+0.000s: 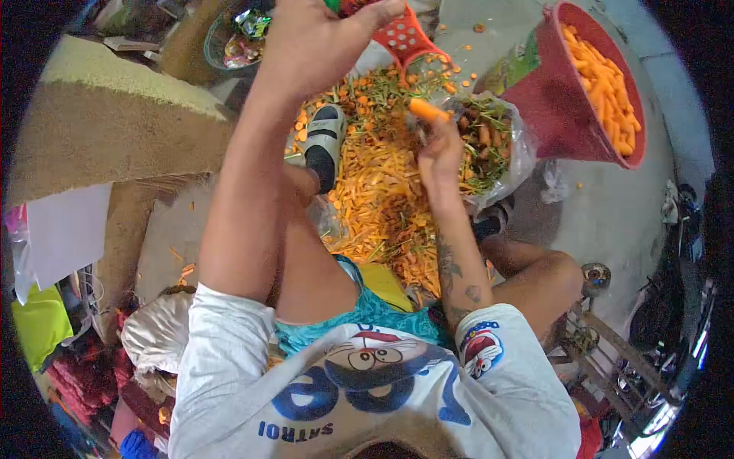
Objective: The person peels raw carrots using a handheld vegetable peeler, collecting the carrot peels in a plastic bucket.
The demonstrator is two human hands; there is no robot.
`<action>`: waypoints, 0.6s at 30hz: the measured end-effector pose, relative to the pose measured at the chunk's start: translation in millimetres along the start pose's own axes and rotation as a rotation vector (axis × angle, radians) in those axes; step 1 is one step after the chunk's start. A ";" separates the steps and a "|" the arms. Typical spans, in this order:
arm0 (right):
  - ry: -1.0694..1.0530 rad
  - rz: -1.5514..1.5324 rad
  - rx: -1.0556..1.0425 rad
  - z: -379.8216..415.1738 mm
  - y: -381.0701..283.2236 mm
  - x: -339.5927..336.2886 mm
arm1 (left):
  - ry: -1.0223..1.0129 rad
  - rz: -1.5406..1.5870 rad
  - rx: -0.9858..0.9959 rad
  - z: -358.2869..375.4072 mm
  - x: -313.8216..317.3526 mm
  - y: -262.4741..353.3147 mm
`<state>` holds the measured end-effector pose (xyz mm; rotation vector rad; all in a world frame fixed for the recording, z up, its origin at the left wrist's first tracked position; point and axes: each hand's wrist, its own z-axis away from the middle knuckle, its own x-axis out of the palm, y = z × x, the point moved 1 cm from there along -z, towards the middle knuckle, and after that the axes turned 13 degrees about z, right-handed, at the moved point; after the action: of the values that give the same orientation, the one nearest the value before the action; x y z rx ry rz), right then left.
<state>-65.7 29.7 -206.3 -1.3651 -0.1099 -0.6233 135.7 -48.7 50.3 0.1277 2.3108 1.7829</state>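
My right hand (pixel 440 153) is closed around a peeled orange carrot (pixel 428 109), whose blunt end points up and left. Just beside that hand, a clear plastic bag (pixel 520 149) holds unpeeled carrots with green stalks (pixel 489 138). My left hand (pixel 321 42) reaches to the top edge of the view with its thumb stretched out; the other fingers are cut off. By that thumb is a red-orange plastic piece with round holes (pixel 404 37). Below both hands, a heap of carrot peelings (pixel 371 191) with cut ends and green bits covers the floor between my legs.
A red bucket (pixel 547 115) of peeled carrots leans open toward the right. My sandalled foot (pixel 325 145) rests at the heap's left edge. Farther left are a brown ledge (pixel 115 130) and a bowl (pixel 222 46) of wrappers. A wheeled metal frame (pixel 619 344) stands at right.
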 end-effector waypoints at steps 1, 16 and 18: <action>0.001 0.006 -0.020 -2.9 -28.7 -2.3 | -0.004 0.011 0.018 -1.1 7.6 -0.8; 0.061 0.044 -0.087 62.2 -230.8 -55.6 | -0.236 0.611 -0.098 -4.0 155.6 -17.6; 0.091 -0.041 -0.010 82.3 -228.3 -44.0 | -0.268 0.578 -0.109 2.4 174.0 -22.2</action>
<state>-188.1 105.8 -6.1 -1.3445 -0.0625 -0.7202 -31.5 -17.2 7.5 1.0387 2.1061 1.9722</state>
